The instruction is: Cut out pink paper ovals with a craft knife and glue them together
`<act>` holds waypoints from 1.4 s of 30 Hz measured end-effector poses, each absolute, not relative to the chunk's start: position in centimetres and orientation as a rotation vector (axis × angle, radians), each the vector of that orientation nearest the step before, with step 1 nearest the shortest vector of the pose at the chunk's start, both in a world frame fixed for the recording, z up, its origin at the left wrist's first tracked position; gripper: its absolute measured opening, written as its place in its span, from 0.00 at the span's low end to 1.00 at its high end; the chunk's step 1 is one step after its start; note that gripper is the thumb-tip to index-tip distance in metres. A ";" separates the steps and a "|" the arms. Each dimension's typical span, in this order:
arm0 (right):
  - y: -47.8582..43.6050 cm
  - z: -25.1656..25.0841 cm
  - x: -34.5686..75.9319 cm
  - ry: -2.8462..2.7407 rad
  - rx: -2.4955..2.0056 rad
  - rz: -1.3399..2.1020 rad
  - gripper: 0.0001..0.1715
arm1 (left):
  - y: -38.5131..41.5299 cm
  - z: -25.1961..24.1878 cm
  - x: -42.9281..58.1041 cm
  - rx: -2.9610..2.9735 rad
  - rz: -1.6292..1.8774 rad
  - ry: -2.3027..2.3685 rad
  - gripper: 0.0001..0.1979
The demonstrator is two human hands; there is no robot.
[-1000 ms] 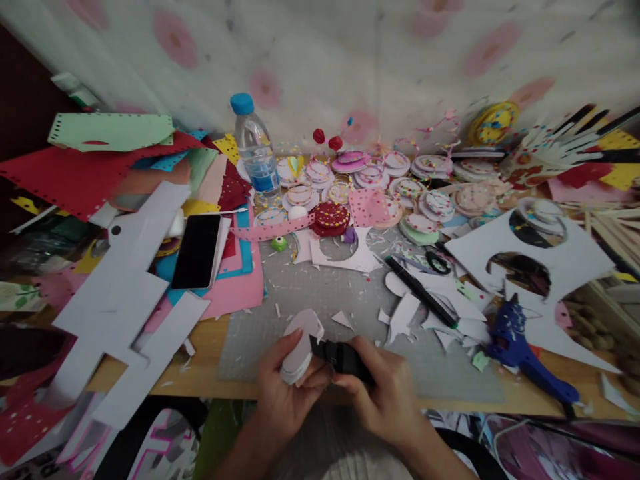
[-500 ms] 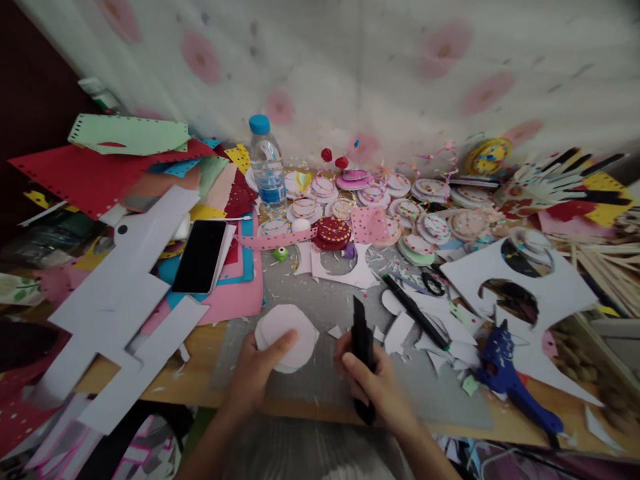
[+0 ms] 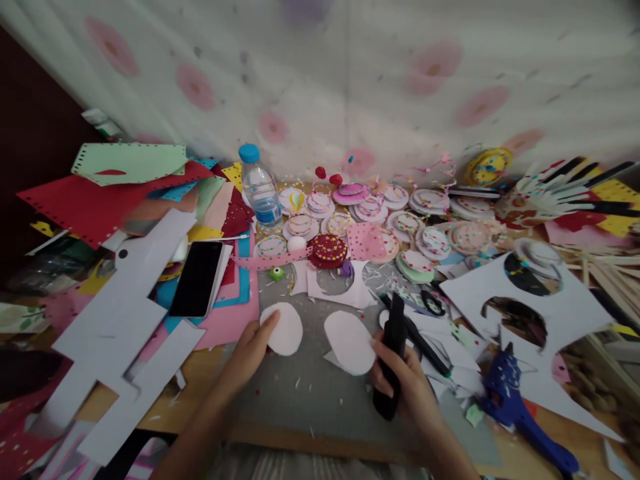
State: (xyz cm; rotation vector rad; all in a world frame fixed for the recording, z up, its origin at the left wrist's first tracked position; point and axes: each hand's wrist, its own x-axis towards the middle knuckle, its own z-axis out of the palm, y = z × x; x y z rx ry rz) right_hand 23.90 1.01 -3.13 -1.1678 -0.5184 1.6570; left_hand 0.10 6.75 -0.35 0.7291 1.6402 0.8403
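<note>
Pinched by its edge under my left thumb (image 3: 256,343) is a round white paper disc (image 3: 287,329); that hand is closed on it. My right hand (image 3: 411,381) is wrapped round a black utility knife (image 3: 392,363), which points up and away from me. A second white disc (image 3: 350,341) touches my right fingertips, and they seem to pinch its right edge. Both discs are over the grey cutting mat (image 3: 300,400), a short gap apart. Small white scraps lie on the mat.
At the back stand a water bottle (image 3: 261,193) and rows of decorated round pieces (image 3: 330,251). A phone (image 3: 197,279) and coloured sheets are to the left. On the right are a blue glue gun (image 3: 517,407), a black marker (image 3: 425,347) and a cut-out white sheet (image 3: 465,283).
The stacked discs in my left hand have come apart: one stays in the left, another is now at my right fingers. My right hand has moved right with the knife. The view tilted up slightly.
</note>
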 end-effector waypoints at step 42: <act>-4.2 -0.9 22.5 -1.917 -1.656 1.152 0.15 | 0.3 -4.6 0.0 2.341 0.533 1.375 0.13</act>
